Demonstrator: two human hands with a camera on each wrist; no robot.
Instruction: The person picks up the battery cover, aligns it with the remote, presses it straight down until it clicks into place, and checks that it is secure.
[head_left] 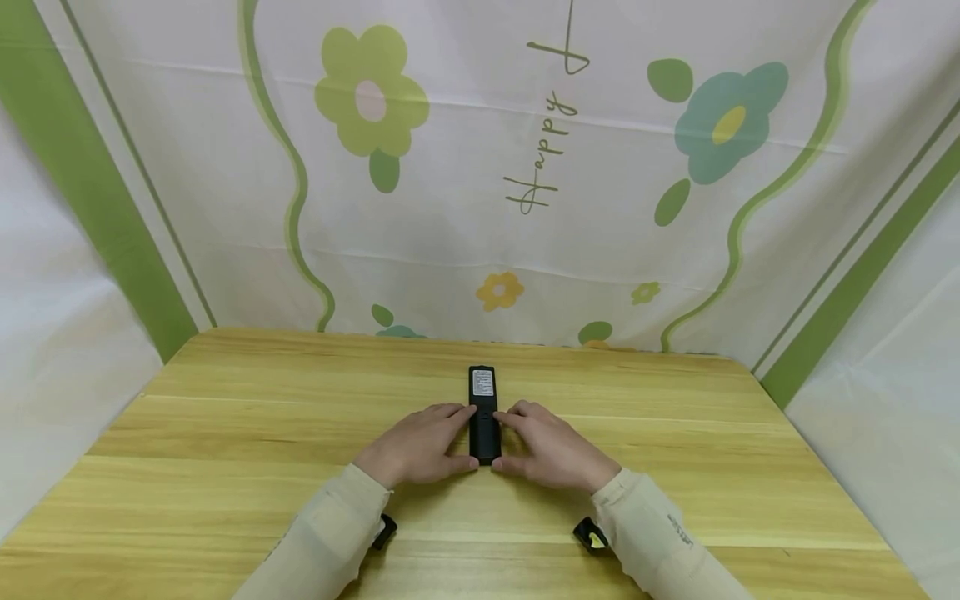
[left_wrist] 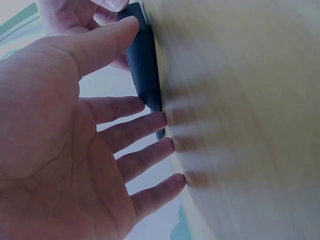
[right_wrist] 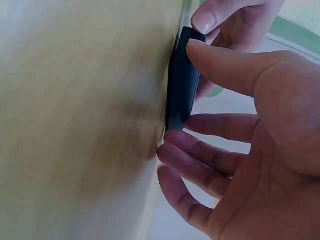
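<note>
A slim black remote control (head_left: 485, 429) lies back side up on the wooden table, its long side pointing away from me. A white printed label is on its far half. At its left edge my left hand (head_left: 423, 446) touches it with thumb and index fingertip. My right hand (head_left: 551, 446) does the same at the right edge. In the left wrist view, the left hand's (left_wrist: 75, 135) fingers are spread and fairly straight, some tips resting on the table. The right wrist view has the right hand's (right_wrist: 270, 135) fingers gently bent beside the remote control (right_wrist: 183, 80).
The light wooden table (head_left: 225, 467) extends to both sides of the hands. Behind it hangs a white cloth (head_left: 465, 217) printed with flowers and green bands. Small black devices (head_left: 590, 535) sit at the wrists by the sleeves (head_left: 330, 533).
</note>
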